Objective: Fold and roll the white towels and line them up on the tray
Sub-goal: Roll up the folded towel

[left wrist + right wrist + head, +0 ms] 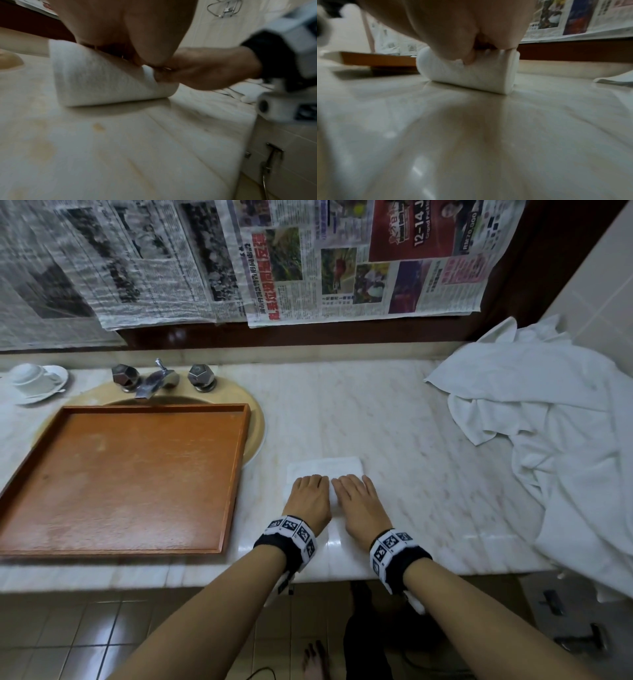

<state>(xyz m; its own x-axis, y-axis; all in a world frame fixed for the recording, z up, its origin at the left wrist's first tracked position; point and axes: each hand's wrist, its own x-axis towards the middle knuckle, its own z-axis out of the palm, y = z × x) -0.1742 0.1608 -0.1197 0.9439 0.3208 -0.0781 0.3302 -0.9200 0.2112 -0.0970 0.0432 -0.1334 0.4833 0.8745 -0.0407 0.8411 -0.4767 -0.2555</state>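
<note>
A small white towel point(325, 468) lies on the marble counter point(394, 440), partly rolled under both hands. My left hand point(310, 493) and right hand point(354, 494) sit side by side on the roll, fingers curled over its top. In the left wrist view the roll point(102, 83) lies under my left palm point(128, 33), and my right hand point(205, 70) grips its far end. From the right wrist, my right hand point(453, 33) pushes its thumb into the roll point(479, 78). The orange wooden tray point(236, 467) stands to the left with nothing on it.
A heap of loose white towels point(548, 412) fills the counter's right end. The tray rests over a sink with a chrome tap point(154, 381). An upturned cup on a saucer point(34, 381) stands at the far left. Newspaper sheets point(308, 261) hang behind.
</note>
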